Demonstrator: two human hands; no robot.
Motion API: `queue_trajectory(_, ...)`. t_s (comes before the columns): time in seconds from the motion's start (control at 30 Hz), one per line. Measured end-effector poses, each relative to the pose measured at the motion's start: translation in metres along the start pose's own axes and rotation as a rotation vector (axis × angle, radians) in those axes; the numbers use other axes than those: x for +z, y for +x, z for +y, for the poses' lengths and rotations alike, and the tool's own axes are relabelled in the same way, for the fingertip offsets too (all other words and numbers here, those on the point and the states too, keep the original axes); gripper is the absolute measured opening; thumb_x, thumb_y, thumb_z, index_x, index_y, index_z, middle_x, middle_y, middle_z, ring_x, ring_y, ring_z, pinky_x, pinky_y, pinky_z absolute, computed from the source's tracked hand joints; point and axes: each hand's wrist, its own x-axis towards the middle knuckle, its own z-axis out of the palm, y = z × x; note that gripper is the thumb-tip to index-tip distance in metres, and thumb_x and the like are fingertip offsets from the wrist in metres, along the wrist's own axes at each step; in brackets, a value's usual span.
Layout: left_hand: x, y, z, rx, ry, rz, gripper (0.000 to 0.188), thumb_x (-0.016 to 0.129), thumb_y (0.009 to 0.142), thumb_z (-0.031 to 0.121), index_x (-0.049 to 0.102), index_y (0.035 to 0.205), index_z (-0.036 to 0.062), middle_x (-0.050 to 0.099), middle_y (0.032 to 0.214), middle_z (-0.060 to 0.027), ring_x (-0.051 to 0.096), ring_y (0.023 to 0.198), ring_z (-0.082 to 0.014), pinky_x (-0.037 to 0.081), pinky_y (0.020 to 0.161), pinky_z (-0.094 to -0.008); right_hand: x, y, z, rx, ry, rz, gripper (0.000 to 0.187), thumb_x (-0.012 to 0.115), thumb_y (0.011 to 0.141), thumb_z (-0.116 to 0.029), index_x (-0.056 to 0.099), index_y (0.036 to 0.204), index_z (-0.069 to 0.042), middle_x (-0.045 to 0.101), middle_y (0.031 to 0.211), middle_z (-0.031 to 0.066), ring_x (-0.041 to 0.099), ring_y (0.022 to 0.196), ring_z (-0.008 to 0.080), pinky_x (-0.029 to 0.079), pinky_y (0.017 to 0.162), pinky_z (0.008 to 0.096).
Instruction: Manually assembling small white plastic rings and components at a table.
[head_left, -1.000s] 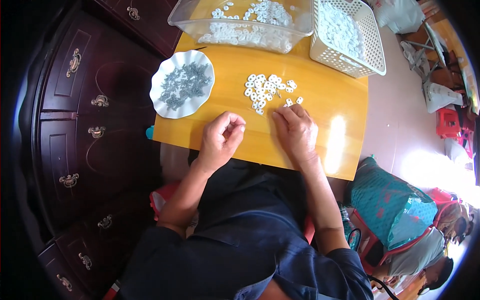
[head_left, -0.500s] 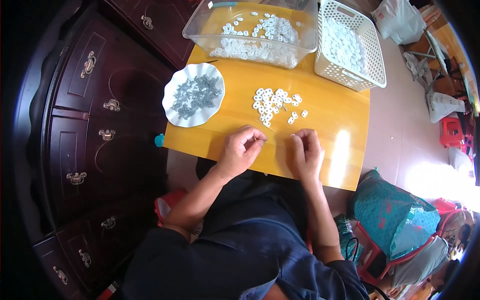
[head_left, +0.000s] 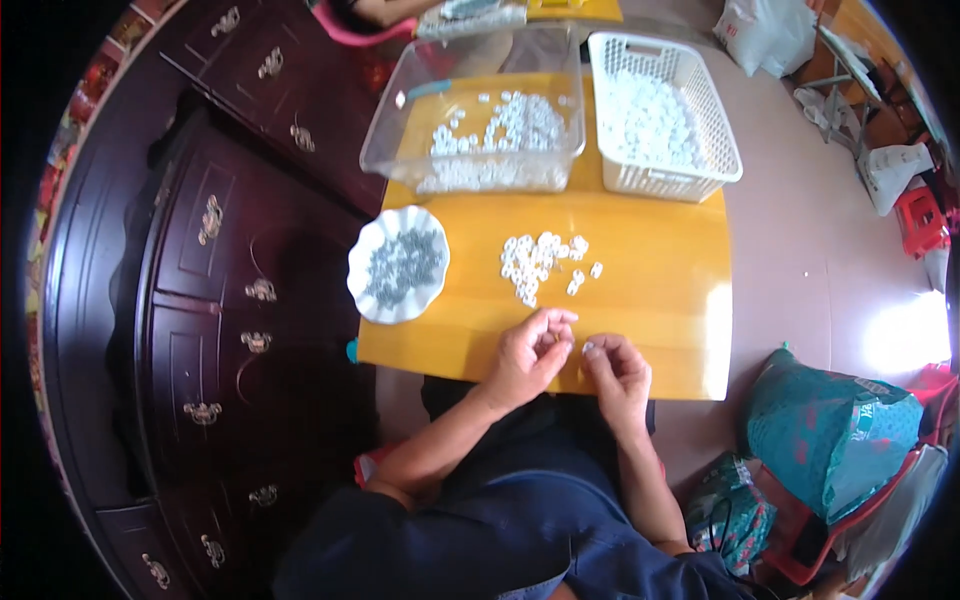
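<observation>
My left hand point(head_left: 530, 352) and my right hand point(head_left: 614, 368) rest close together at the near edge of a small yellow table point(head_left: 660, 300). Each pinches a small white piece between fingertips, the right one's piece showing at its thumb. A loose pile of small white ring-shaped pieces point(head_left: 540, 263) lies on the table just beyond my hands. To the left stands a white scalloped plate point(head_left: 398, 265) filled with small grey metal parts.
A clear plastic tub point(head_left: 480, 125) with white pieces and a white lattice basket point(head_left: 660, 115) of white pieces stand at the table's far side. A dark wooden cabinet with brass handles point(head_left: 210, 300) lines the left. Teal bags point(head_left: 830, 430) lie on the floor at right.
My view has shifted so the table sits lower and farther. My hands have drawn back toward the near edge and come closer together, away from the pile.
</observation>
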Motion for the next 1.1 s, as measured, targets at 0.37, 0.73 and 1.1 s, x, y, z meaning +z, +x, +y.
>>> queue_trajectory(0.37,0.011,-0.001,0.008,0.041,0.021,-0.030,0.032,0.064,0.092,-0.006,0.059,0.123,-0.0003,0.065,0.090,-0.0001,0.057,0.073,-0.0025,0.048,0.065,-0.0194,-0.005,-0.007,0.003,-0.067,-0.095,0.017,0.008,0.068,0.097,-0.005,0.070,0.101,0.002,0.067,0.080,-0.0006,0.061,0.074,0.0045,0.050,0.069,0.0212)
queue_trajectory(0.73,0.010,-0.018,0.018,0.142,0.039,-0.013,0.035,0.064,0.092,-0.006,0.057,0.126,-0.0007,0.064,0.089,0.0005,0.056,0.072,-0.0015,0.048,0.065,-0.0179,-0.002,0.000,0.012,-0.125,0.042,-0.015,0.010,0.067,0.096,-0.006,0.069,0.101,0.002,0.066,0.079,-0.0024,0.057,0.070,0.0024,0.047,0.063,0.0199)
queue_trajectory(1.1,-0.009,-0.068,0.035,0.416,0.292,0.124,0.035,0.064,0.090,-0.006,0.059,0.124,-0.0010,0.064,0.082,-0.0007,0.057,0.065,-0.0036,0.048,0.060,-0.0213,0.014,-0.037,0.004,-0.181,0.067,-0.247,0.010,0.065,0.096,-0.007,0.067,0.102,0.001,0.070,0.089,0.0020,0.064,0.079,0.0073,0.052,0.074,0.0235)
